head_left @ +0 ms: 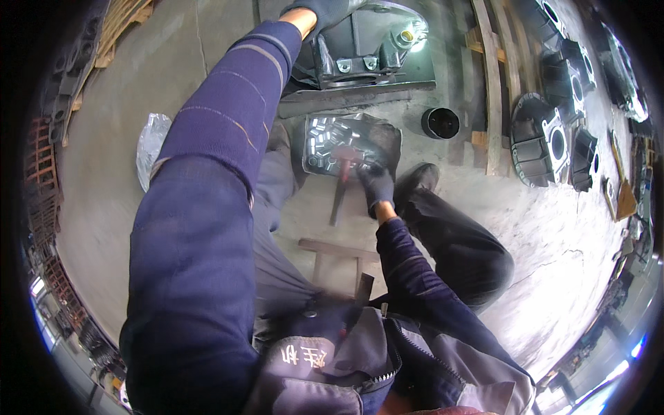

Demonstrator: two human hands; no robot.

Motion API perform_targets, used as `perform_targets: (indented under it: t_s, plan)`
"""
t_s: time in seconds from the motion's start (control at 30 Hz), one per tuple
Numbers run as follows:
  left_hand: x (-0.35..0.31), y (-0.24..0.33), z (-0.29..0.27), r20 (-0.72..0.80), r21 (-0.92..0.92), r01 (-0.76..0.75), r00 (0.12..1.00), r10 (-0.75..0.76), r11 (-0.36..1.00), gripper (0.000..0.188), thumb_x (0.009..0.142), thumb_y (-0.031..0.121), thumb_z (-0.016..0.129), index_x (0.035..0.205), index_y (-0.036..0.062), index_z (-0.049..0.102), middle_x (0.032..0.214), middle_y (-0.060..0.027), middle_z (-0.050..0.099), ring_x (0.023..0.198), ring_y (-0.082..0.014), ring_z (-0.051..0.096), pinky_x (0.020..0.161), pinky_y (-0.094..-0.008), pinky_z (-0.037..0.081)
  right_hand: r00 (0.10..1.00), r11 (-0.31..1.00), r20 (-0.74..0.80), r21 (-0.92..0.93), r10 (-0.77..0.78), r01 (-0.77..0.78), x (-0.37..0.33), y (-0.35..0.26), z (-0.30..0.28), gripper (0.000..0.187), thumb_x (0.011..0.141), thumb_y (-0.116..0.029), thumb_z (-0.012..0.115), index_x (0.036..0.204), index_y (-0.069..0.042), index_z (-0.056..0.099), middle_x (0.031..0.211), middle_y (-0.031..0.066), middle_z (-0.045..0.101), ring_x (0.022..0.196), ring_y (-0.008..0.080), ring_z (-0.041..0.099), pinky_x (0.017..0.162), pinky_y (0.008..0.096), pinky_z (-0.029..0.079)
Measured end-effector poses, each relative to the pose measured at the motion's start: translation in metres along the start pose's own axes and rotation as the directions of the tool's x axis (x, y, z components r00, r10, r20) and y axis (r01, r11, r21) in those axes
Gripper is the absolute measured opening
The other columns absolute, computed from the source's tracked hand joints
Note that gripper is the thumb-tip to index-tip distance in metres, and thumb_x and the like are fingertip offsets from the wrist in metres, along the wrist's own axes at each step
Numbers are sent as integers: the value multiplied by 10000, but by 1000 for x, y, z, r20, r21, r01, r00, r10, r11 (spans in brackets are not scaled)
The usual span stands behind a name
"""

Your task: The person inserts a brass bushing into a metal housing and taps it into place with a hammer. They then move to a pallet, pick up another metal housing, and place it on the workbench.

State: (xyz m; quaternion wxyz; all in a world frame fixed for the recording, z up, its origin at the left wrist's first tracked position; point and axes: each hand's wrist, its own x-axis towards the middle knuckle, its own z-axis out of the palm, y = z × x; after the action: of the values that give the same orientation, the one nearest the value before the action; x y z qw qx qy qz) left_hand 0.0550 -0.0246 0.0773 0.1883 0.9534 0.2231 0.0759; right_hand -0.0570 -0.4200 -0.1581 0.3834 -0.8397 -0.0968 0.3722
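Note:
A dark metal housing (356, 41) stands on a flat plate in front of me, with a brass-coloured ring in its lit right side. My left hand (330, 10), in a dark glove, reaches to its upper left; the frame edge cuts it off and its fingers are hidden. Between my feet lies an open box (392, 144) lined with plastic, holding several short silver metal sleeves (325, 135). A hammer (344, 173) with a reddish head rests across its near edge, handle toward me. Just right of the hammer, my gloved right hand (377, 184) dips its blurred fingers over the box.
To the right of the box stands a black round can (440, 123). Beyond it are a wooden pallet (490, 90) and several grey castings (536, 138). Crumpled clear plastic (150, 149) lies at left on the concrete floor. A low wooden frame (332, 247) is below me.

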Motion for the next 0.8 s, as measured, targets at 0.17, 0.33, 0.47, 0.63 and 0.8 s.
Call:
perform_targets:
  t_s: [0.17,0.33,0.47,0.63,0.8]
  plan:
    - [6,-10,10,-4,8,-12,1000,12,1000,609,1024,529,470,935,9,774,937,-292,705,911,-462,693,848,-537,516,976,976,138,115,169,-185,-34,28,46,405,906,-356,745,1109,-6,726,1030,170,747,930,260,679,832,394,517]
    - [13,-15,11,58,81,38,997,-43,996,643,1018,560,457,928,10,777,924,-292,707,914,-452,697,865,-518,515,888,934,292,-86,355,-346,-29,27,59,471,883,-443,748,1092,-21,737,990,154,755,826,242,680,773,411,522]
    - [10,-15,9,84,-3,74,994,-73,997,691,990,609,476,961,-19,762,925,-301,705,958,-434,696,904,-482,509,833,797,364,295,416,-527,-24,26,75,279,883,-221,753,1031,7,693,840,97,698,685,196,646,617,361,524]
    - [7,-15,10,48,21,55,997,-55,998,689,990,607,474,1030,-25,747,994,-321,691,1013,-459,676,921,-493,498,759,536,483,537,437,-651,-28,25,78,248,926,-183,704,1102,-21,638,830,95,676,654,209,656,593,363,552]
    - [13,-17,13,103,38,67,992,-70,997,641,1005,589,469,1046,16,753,1052,-313,683,1037,-473,660,929,-514,489,752,475,559,586,349,-656,-30,10,56,219,962,-239,674,1071,-51,648,777,46,622,614,180,593,555,346,495]
